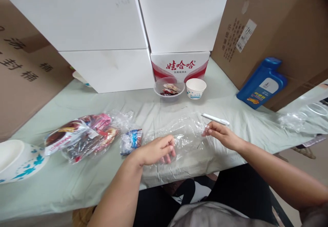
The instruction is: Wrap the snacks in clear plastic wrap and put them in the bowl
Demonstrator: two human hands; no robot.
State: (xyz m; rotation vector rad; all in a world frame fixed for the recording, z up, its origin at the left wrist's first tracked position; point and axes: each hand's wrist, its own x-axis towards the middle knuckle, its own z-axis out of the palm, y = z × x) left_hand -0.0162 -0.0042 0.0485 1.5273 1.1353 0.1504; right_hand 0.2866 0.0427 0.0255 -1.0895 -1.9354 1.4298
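A clear plastic bag (187,133) lies crumpled on the pale green tablecloth (77,182) near the table's front edge, stretched between the two hands. The left hand (156,150) rests on its left end with fingers curled together over the film. The fingertips tuck under, so how much plastic they grip is hard to make out. The right hand (221,134) pinches the bag's right edge between thumb and fingertips. The film is so transparent that its outline is hard to trace, and it seems empty. Just behind the right hand lies a white pen (215,119). Left of the left hand sits a small blue-wrapped packet (131,139), and beyond it a clear sack of snack packets (79,136). A white bowl with blue print (17,160) is cut off by the left edge. Further back a clear bowl (169,87) holding a few sachets stands beside a paper cup-bowl (196,87), in front of a red-and-white carton (180,65). A blue bottle (261,82) leans against a cardboard box (276,25) on the right, where more loose plastic (294,119) runs out of view.
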